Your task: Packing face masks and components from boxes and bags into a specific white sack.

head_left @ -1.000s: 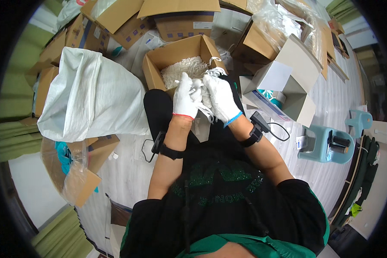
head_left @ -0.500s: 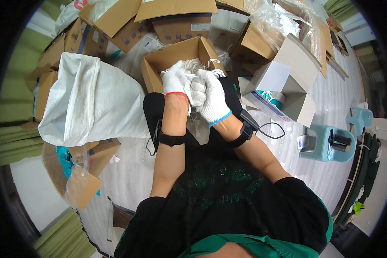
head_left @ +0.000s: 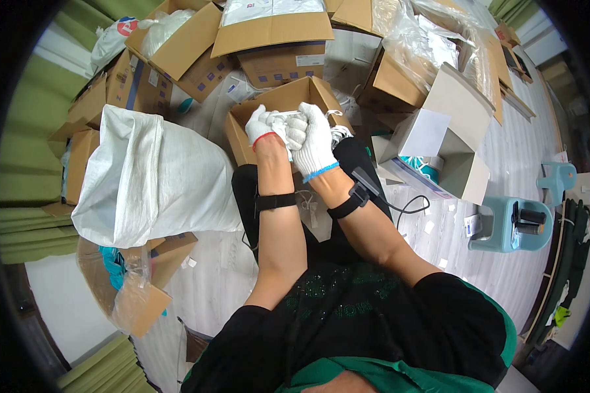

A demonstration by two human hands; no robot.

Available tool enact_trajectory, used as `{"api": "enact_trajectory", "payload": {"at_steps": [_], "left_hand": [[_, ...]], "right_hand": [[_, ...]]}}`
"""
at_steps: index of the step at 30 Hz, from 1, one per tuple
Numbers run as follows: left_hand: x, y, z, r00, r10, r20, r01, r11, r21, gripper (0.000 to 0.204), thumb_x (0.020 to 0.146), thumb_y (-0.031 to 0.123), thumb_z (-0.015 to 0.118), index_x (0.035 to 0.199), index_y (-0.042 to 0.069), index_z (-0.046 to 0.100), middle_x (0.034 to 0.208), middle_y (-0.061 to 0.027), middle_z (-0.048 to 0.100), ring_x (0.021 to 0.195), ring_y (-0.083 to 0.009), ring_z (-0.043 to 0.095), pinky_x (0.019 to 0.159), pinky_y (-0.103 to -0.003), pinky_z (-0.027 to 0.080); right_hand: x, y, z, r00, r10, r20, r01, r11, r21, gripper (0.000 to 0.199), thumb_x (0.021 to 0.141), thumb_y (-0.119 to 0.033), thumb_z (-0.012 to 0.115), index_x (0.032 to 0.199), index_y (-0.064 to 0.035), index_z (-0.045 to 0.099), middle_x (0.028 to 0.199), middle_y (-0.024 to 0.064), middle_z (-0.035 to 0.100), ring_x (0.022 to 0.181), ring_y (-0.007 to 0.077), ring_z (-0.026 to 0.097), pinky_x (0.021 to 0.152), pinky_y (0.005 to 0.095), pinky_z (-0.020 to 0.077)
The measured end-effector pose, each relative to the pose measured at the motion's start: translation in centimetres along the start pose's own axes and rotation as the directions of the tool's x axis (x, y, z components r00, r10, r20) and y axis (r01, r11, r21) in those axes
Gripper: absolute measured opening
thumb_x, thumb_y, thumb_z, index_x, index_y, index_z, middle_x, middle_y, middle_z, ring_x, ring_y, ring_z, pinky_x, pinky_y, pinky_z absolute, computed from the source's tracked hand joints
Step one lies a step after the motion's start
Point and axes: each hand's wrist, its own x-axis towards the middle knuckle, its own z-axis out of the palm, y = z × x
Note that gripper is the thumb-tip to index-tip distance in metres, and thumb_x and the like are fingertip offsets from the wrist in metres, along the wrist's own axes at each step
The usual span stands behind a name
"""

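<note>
Both my hands wear white knitted gloves and are closed close together over an open cardboard box (head_left: 239,141). My left hand (head_left: 267,126), with a red cuff edge, grips one end of a short stretch of white cord (head_left: 284,113). My right hand (head_left: 313,143), with a blue cuff edge, is closed on the other end, its thumb up and its fingers curled toward the left. More white cord (head_left: 339,135) hangs in a bundle by the box's right side, near my right knee. My hands hide most of the box's inside.
A large white woven sack (head_left: 170,177) lies open at the left. A grey-white carton (head_left: 452,154) with teal and white things stands at the right, near a light-blue stool (head_left: 505,226). More cardboard boxes (head_left: 285,69) line the back; another box (head_left: 157,288) sits lower left.
My hands have turned and drawn slightly apart at the thumbs, and the cord between them now shows stretched. The whole view has shifted a little, so the surroundings sit lower and more to the right.
</note>
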Motion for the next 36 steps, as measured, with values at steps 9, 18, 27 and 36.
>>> {"api": "enact_trajectory", "payload": {"at_steps": [9, 18, 27, 36], "left_hand": [[-3.6, -0.9, 1.4, 0.932, 0.343, 0.116, -0.362, 0.898, 0.25, 0.032, 0.087, 0.014, 0.067, 0.065, 0.016, 0.044, 0.055, 0.003, 0.042, 0.042, -0.01, 0.039, 0.041, -0.027, 0.031], [-5.8, -2.0, 0.8, 0.925, 0.275, 0.261, -0.366, 0.823, 0.434, 0.034, 0.087, 0.01, 0.067, 0.065, 0.019, 0.043, 0.057, 0.0039, 0.041, 0.047, -0.0103, 0.04, 0.045, -0.026, 0.033], [-1.4, -3.0, -0.8, 0.692, 0.657, 0.301, -0.606, 0.301, 0.736, 0.033, 0.075, 0.003, 0.068, 0.053, 0.004, 0.043, 0.052, -0.0015, 0.048, 0.047, -0.0125, 0.047, 0.046, -0.035, 0.037], [10.8, 4.9, -12.9, 0.85, 0.443, -0.287, -0.321, 0.866, 0.384, 0.018, 0.082, 0.012, 0.059, 0.095, 0.0, 0.064, 0.077, -0.0124, 0.068, 0.06, -0.0321, 0.065, 0.058, -0.042, 0.052]], "right_hand": [[-1.1, -1.1, 0.0, 0.993, -0.084, 0.081, 0.117, 0.713, -0.691, 0.029, 0.096, -0.031, 0.057, 0.074, -0.0138, 0.054, 0.056, -0.0028, 0.046, 0.04, 0.0093, 0.04, 0.037, 0.0237, 0.0287], [-1.5, -4.5, -1.3, 0.965, 0.26, 0.021, -0.184, 0.736, -0.651, 0.048, 0.097, -0.048, 0.052, 0.071, -0.0075, 0.058, 0.058, -0.0009, 0.055, 0.042, 0.0092, 0.047, 0.038, 0.0225, 0.0344], [-2.3, -2.2, -3.2, 0.92, -0.115, 0.375, 0.375, -0.02, -0.927, 0.042, 0.095, -0.037, 0.049, 0.08, -0.0013, 0.064, 0.069, 0.0205, 0.061, 0.064, 0.0336, 0.06, 0.059, 0.0387, 0.0466], [-9.0, 0.8, -2.5, 0.825, -0.222, 0.52, 0.413, -0.392, -0.822, 0.039, 0.094, -0.029, 0.048, 0.07, -0.001, 0.062, 0.064, 0.0205, 0.059, 0.062, 0.0328, 0.06, 0.062, 0.0452, 0.0478]]}}
